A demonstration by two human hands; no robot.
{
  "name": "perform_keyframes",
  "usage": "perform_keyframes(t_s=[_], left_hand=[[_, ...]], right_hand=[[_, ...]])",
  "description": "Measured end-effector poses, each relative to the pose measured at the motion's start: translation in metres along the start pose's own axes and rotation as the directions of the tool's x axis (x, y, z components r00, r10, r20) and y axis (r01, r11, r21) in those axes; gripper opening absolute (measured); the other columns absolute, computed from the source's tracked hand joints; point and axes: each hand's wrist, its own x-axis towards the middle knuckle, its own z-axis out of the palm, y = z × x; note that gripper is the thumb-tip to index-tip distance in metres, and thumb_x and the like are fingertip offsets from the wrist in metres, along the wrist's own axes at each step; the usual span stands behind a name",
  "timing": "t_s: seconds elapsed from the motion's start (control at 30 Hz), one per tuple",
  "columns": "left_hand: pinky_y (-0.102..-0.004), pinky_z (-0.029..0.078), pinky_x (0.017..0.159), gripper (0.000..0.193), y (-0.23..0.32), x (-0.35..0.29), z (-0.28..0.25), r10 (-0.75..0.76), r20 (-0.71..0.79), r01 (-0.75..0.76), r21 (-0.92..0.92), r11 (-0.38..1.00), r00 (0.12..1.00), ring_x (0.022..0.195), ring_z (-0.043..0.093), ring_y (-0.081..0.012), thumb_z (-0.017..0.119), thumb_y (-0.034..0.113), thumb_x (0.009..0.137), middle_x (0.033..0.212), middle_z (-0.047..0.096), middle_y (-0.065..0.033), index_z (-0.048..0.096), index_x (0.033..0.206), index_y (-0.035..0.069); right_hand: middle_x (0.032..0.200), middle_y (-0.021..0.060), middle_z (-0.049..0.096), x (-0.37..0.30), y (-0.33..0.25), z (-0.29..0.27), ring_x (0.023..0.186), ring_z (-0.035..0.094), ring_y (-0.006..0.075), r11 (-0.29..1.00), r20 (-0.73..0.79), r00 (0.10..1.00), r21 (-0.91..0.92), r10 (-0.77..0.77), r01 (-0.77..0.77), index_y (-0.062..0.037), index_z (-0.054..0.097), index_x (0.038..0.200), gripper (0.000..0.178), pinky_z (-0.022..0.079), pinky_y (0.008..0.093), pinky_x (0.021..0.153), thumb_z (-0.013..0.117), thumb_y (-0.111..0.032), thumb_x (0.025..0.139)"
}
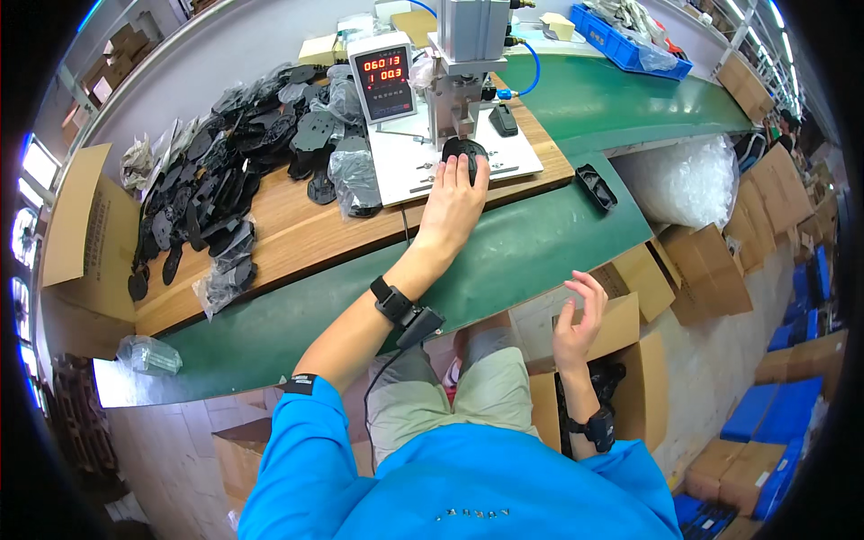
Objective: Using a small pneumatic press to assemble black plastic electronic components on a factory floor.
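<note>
right up at the press now, resting the left hand on a black part, fingers and thumb gently curved over the near edge; touching, certainly, but no telling whether pinching or just pushing. to be found on the white plate, beneath the press head, and too covered up to say if touching the metal above. over to the right hand: raised just off the near edge of the green tabletop, fingers loosely bent, clear gap to the thumb, holding nothing, near a carton with dark pieces inside. looking very much like the placing step, setting one piece under the press. calling next, by the look of it, for squaring that part on the plate, then getting the left fingers well out from below before any stroke. worth watching those fingertips! off to the left, a great heap of black pieces and clear bags on the wooden board; to the right, a black tray-shaped piece on the green; behind, glowing red, a display box.
</note>
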Motion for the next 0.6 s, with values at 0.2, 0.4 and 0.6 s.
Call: perform_keyframes(t_s=[0.2,0.4,0.6], left_hand=[[-0.0421,0.055,0.1,0.047,-0.003,0.016,-0.011,-0.003,0.119,0.011,-0.063,0.998,0.993,0.113,0.069,-0.0349,0.06,0.001,0.091,0.118,0.07,-0.0225,0.053,0.137,-0.007],[-0.0459,0.055,0.095,0.053,-0.014,0.006,-0.005,-0.012,0.041,0.021,-0.232,0.972,0.999,0.106,0.069,-0.0382,0.065,-0.001,0.087,0.11,0.069,-0.0239,0.05,0.137,-0.007],[-0.0487,0.055,0.098,0.068,-0.021,-0.001,-0.019,-0.068,0.041,0.079,-0.443,0.893,0.997,0.112,0.065,-0.0444,0.065,-0.006,0.084,0.127,0.062,-0.0256,0.045,0.149,-0.004]], right_hand=[[0.146,0.0144,0.059,0.057,-0.051,0.032,0.137,0.053,0.0353,0.982,0.166,0.968,0.004,-0.186,0.188,-0.0052,0.065,0.134,0.049,0.04,0.0477,0.116,0.065,0.004,0.086],[0.151,0.0161,0.056,0.138,-0.053,0.104,0.142,0.051,0.0347,0.905,0.285,0.876,-0.058,-0.389,0.421,-0.0029,0.059,0.143,0.061,0.04,0.0493,0.116,0.068,0.002,0.083],[0.121,0.0127,0.071,0.165,-0.046,0.149,0.122,0.064,0.0336,0.855,0.317,0.843,-0.146,-0.435,0.497,-0.0022,0.065,0.127,0.046,0.052,0.0478,0.097,0.071,0.003,0.081]])
